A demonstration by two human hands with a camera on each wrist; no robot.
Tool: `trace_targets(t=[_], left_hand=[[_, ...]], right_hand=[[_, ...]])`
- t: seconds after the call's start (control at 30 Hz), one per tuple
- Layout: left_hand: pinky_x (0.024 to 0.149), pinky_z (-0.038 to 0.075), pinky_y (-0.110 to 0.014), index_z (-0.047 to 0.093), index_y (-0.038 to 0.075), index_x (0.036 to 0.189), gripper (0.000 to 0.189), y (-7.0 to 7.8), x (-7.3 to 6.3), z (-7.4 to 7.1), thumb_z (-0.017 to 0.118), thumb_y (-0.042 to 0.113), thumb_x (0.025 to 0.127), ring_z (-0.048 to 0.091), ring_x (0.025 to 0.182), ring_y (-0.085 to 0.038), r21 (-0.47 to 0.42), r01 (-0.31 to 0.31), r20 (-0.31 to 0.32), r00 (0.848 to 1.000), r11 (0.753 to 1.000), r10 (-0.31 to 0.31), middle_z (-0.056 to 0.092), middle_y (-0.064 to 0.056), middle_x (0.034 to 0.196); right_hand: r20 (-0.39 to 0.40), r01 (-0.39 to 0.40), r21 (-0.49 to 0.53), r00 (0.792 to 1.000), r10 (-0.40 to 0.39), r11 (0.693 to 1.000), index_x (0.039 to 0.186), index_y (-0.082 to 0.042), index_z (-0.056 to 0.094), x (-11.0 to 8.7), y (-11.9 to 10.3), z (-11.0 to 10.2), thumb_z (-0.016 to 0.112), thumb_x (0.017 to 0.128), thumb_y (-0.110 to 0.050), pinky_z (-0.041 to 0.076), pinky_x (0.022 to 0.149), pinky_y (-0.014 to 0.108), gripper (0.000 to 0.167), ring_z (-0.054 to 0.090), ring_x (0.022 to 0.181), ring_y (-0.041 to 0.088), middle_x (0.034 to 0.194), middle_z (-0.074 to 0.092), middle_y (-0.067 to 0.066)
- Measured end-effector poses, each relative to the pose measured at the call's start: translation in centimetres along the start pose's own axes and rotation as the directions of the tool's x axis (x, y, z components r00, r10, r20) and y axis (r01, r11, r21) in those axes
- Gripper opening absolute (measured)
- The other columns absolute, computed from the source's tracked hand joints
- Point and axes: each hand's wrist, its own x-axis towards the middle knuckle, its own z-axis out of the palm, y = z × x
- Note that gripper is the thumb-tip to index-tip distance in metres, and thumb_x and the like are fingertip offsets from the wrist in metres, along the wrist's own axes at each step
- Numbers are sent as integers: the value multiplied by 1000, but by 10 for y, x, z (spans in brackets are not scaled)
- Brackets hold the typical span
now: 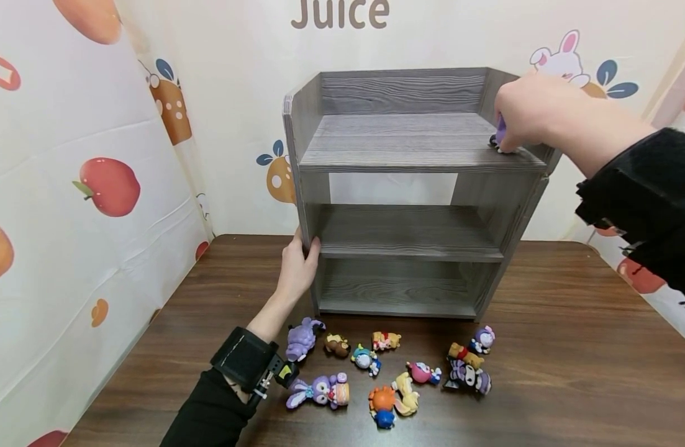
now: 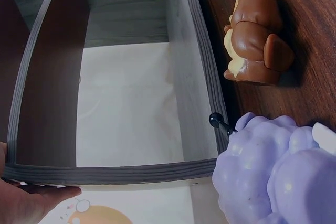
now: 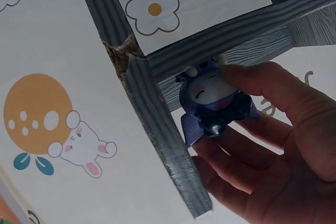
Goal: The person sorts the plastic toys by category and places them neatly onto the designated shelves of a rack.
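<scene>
My right hand pinches a small purple figurine between thumb and fingers. The figurine has a pale face and dark blue-purple parts, and in the head view the hand hides most of it. It is at the right end of the top board of a grey wood-grain shelf. My left hand grips the shelf's left side panel, with the thumb at the front edge and the fingers along the outer side. In the left wrist view, part of this hand shows at the panel's edge.
Several toy figurines lie on the brown table before the shelf: a lilac one, a brown one, a long-eared purple rabbit, an orange one and a dark cluster. A printed backdrop stands behind.
</scene>
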Motion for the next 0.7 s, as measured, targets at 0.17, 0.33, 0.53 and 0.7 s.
trace_targets(t=[0.17,0.33,0.53,0.7], left_hand=[[60,41,-35,47,-6,113,27,0,0,0,43,7,90,48,62,-23,1,2,1,1000,1000,-2,50,-13,70],[61,41,-35,47,-6,112,26,-1,0,1,43,7,90,49,63,-24,4,5,0,1000,1000,-5,51,-13,71],[65,42,-38,46,-6,114,28,-2,0,2,43,7,90,50,68,-25,-4,-3,-1,1000,1000,3,52,-15,76],[64,41,-38,46,-6,115,28,-1,1,3,43,7,90,49,67,-25,-6,-13,-1,1000,1000,13,53,-16,76]], right_hand=[[37,-14,-31,999,15,999,74,7,55,0,-5,-2,65,64,-9,39,49,41,22,46,60,29,64,52,16],[48,-6,-35,999,8,999,75,8,55,0,-7,-3,66,65,-9,39,49,39,23,46,60,28,64,51,15],[23,0,-9,1000,1,1000,94,14,53,-1,-2,-7,69,66,-16,43,57,47,44,49,70,36,78,54,25],[-28,-44,15,999,45,999,111,12,47,-8,7,-10,71,70,-26,39,69,56,61,43,88,47,100,48,33]])
